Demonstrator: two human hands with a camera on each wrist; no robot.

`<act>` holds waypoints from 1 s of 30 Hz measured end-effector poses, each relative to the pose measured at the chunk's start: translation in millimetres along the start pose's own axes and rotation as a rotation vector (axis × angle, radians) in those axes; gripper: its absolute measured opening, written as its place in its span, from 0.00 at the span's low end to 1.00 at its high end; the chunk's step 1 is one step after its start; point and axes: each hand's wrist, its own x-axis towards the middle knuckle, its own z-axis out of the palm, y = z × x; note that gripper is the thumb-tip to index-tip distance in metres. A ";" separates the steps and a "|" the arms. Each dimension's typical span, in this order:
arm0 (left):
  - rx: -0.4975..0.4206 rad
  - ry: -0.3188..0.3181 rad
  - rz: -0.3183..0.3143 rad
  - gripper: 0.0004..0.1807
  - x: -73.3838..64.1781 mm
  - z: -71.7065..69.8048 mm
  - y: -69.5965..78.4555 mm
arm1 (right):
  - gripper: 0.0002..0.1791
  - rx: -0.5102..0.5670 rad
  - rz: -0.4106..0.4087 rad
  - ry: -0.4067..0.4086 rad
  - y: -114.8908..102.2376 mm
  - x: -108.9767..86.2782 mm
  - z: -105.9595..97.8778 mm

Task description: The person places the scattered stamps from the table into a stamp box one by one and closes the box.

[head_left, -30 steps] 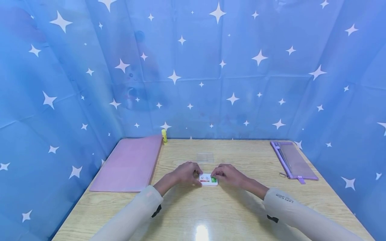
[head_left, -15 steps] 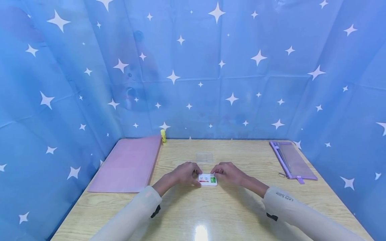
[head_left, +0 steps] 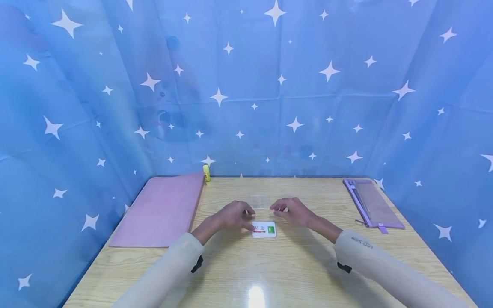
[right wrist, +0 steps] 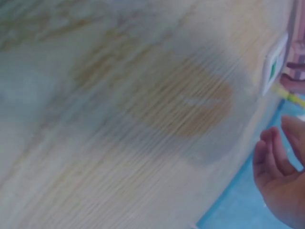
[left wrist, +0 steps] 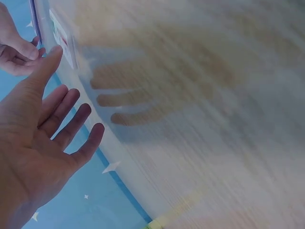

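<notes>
A white case [head_left: 259, 235] holding a printed card with red and green patches lies flat on the table, in the middle of the head view. My left hand [head_left: 233, 215] hovers at its upper left, thumb near the case's left edge; whether it touches cannot be told. In the left wrist view the fingers [left wrist: 82, 121] are spread with nothing held. Beyond the case lies a clear plastic cover [head_left: 260, 202]. Just right of that cover, my right hand [head_left: 294, 212] is raised above the table with loosely bent fingers, holding nothing.
A pink folder [head_left: 159, 209] covers the table's left side, with a yellow glue stick [head_left: 206, 173] by its far right corner. To the right lies a purple zip pouch [head_left: 375, 203]. A blue star-printed curtain [head_left: 246, 85] stands behind the wooden table [head_left: 231, 273].
Both hands have let go of the white case and lifted away, moving slightly toward the clear cover. The case stays flat on the table.
</notes>
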 end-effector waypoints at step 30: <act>0.016 0.084 -0.136 0.32 50.8 -15.2 -25.4 | 0.22 0.040 0.185 0.031 32.4 45.4 6.7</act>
